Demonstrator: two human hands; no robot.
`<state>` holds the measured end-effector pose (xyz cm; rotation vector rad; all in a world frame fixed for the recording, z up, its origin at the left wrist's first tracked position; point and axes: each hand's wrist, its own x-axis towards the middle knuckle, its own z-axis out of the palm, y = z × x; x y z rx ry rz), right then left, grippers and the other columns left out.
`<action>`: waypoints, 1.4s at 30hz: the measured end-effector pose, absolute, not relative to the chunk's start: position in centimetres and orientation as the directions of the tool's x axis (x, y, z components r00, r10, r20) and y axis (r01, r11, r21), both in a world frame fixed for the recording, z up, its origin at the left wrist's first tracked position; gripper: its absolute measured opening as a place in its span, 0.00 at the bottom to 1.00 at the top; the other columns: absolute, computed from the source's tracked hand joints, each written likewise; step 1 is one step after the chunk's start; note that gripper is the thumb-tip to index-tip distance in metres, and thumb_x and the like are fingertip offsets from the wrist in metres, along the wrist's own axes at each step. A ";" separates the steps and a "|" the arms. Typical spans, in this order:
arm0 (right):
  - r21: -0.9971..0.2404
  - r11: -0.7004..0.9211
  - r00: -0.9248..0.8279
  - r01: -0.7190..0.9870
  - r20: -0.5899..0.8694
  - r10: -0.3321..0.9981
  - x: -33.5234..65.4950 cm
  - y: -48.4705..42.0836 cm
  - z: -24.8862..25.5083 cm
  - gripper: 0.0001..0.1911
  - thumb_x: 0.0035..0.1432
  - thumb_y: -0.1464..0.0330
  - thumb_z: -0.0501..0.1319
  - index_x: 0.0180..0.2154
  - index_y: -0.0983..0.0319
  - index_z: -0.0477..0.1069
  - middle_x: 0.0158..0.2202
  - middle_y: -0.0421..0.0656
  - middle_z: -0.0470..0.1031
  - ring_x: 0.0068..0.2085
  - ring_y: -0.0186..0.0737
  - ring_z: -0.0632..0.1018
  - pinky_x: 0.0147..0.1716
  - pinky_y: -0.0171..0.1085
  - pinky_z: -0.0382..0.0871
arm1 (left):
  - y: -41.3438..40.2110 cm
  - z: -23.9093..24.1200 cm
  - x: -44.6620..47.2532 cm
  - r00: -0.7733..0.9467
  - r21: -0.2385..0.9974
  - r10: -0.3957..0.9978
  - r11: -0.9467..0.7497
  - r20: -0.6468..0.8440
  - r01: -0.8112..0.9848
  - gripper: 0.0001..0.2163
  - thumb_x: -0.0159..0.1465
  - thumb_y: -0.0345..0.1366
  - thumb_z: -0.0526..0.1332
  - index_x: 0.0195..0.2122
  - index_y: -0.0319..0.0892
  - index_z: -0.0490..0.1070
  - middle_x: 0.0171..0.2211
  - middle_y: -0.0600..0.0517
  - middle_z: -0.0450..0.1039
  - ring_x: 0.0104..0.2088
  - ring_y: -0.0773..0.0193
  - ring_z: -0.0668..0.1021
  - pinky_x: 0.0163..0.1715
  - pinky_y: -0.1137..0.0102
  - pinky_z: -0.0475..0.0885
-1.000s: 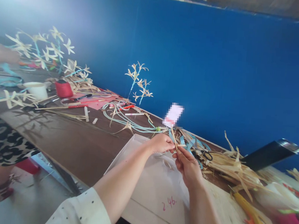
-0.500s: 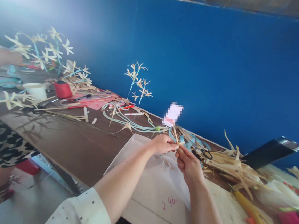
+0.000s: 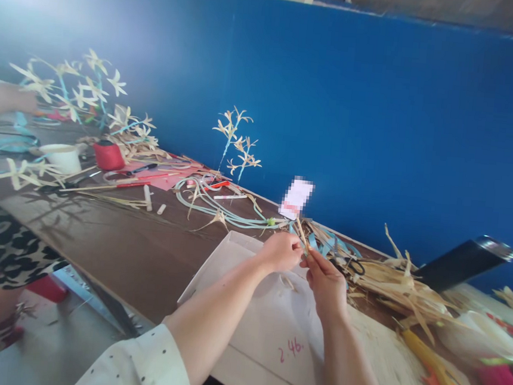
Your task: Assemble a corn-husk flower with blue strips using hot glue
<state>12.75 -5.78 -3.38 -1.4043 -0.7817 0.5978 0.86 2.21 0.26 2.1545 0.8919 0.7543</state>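
My right hand [image 3: 327, 282] pinches the lower end of a thin straw-coloured strip [image 3: 301, 229] that points up and away from me. Close beside it, my left hand [image 3: 280, 252] is closed with curled fingertips near the strip's base; what lies in them is too small to make out. Both hands are above a white box lid [image 3: 250, 312] with red handwritten numbers. A small dry husk piece [image 3: 288, 283] lies on the lid below my fingers. Just beyond my hands are blue strips [image 3: 335, 242] and dark-handled scissors [image 3: 356, 266].
Dried husks [image 3: 405, 283], a black flask [image 3: 466, 265] and a yellow glue gun [image 3: 442, 376] lie to the right. Pale green cords [image 3: 218, 216] and upright husk flowers [image 3: 233, 124] stand toward the blue wall [image 3: 379, 119]. At far left, another person's hand [image 3: 6, 99] is near more flowers.
My left hand has shifted slightly left and its fingers have curled in more beside the strip. My right hand keeps its pinch, almost in place.
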 end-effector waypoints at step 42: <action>-0.965 0.152 0.464 -0.214 0.036 0.885 13.4 -6.7 -1.7 0.32 0.45 0.59 0.67 0.53 0.58 0.66 0.24 0.38 0.70 0.17 0.25 0.58 0.15 0.29 0.45 | 2.7 0.4 0.8 0.574 0.827 0.796 -0.446 0.192 0.342 0.10 0.58 0.38 0.54 0.28 0.41 0.72 0.28 0.51 0.75 0.29 0.65 0.73 0.30 0.73 0.64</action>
